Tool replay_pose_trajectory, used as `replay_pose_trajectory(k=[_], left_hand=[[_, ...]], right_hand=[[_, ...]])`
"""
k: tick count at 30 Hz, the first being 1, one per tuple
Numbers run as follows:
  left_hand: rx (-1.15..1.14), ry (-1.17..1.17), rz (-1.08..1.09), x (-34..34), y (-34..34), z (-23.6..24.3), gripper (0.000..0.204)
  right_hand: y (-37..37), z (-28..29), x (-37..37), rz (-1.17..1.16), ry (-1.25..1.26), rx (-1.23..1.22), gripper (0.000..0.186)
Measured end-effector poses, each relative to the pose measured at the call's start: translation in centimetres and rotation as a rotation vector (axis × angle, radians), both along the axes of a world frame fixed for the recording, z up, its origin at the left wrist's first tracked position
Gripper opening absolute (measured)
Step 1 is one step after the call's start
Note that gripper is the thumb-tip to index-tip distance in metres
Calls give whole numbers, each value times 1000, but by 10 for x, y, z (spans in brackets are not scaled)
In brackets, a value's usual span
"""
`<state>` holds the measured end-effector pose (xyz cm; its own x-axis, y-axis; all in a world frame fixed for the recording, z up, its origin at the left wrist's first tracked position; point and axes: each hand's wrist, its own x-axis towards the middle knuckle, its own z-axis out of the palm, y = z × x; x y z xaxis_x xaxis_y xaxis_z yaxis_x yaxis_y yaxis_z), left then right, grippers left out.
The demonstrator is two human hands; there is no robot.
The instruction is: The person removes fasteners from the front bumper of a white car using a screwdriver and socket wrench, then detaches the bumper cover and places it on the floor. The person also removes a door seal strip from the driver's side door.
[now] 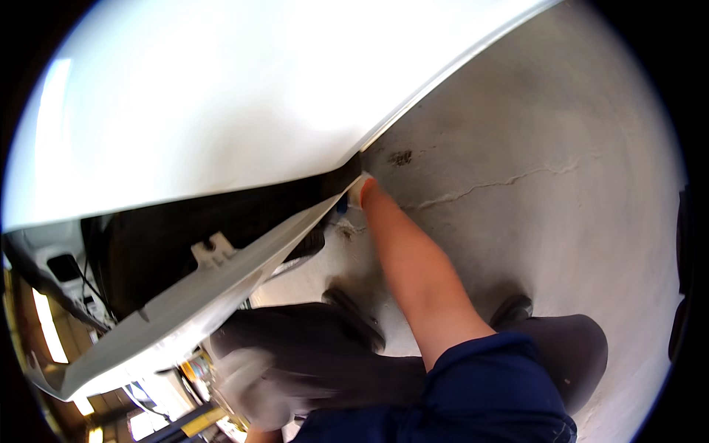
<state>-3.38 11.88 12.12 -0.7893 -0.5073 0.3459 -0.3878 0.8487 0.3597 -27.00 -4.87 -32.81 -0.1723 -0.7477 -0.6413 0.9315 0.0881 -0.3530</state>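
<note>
- White painted car body panel (221, 96) fills the upper left of the view; below it a loose white bumper cover (214, 295) hangs away from the body, leaving a dark gap (170, 244) where a white mounting bracket (213, 251) shows.
- Right hand (360, 190), in a white glove, reaches to the corner where the bumper cover meets the body panel, with a small blue piece (342, 207) just beside it. Its fingers are tucked behind the edge, so I cannot tell whether they grip anything.
- Right arm is stretched nearly straight, forearm bare, the dark blue sleeve (480, 384) pushed up above the elbow.
- Left hand (247, 387), also white-gloved, is low and blurred near the cover's lower edge; how its fingers stand cannot be told.
- Risk, as I judge it: the cover looks held at few points, so it could sag or drop onto the concrete floor (561, 148), scuffing the paint; fingers in the seam could be pinched if it shifts.
- Dark shoes (354, 314) stand on the cracked floor beneath.
</note>
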Motion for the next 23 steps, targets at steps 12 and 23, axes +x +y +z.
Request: replay_pose_trajectory(k=[12, 23], left_hand=[[1565, 513, 860, -119, -194, -360, 44], [-93, -421, 44, -91, -274, -432, 47]], right_hand=[[28, 30, -39, 562, 1401, 82, 59], [55, 130, -7, 672, 1396, 118, 46]])
